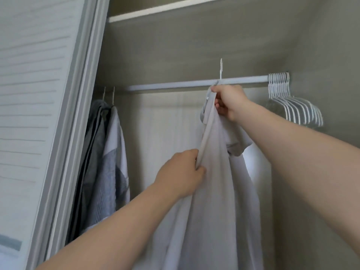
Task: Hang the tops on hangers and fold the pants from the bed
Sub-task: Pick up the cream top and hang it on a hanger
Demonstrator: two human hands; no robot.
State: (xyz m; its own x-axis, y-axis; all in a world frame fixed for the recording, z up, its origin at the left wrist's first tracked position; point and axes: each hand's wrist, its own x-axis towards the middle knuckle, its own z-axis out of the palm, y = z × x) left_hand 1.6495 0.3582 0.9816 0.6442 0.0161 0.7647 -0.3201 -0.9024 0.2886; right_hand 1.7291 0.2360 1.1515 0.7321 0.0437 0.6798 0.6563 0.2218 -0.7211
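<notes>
My forearms (116,230) are reaching up from the bottom edge of the frame, and between them the pale top (214,201) is hanging down the centre, its lower cloth filling the bottom middle. My left hand (181,172) is pinching a fold along its side at mid-frame. My right hand (228,102) is gripping the collar end just below the rail (175,85), fingers curled tight round the bunched cloth. The hanger hook (221,72) is sticking up above the rail right over my knuckles, and I cannot tell whether it is truly seated.

That is what is worrying me. If I am letting go while the hook is only resting against the rail, the whole top is going to drop. If my left hand is tugging too hard, the collar could slide off the hanger, and the sleeve to the right is looking crumpled.

Further out, the hung clothes (105,152) are crowding the left end beside the sliding door (39,94), the spare hangers (292,102) are bunching at the right end, and a shelf (165,10) is crossing the top.
</notes>
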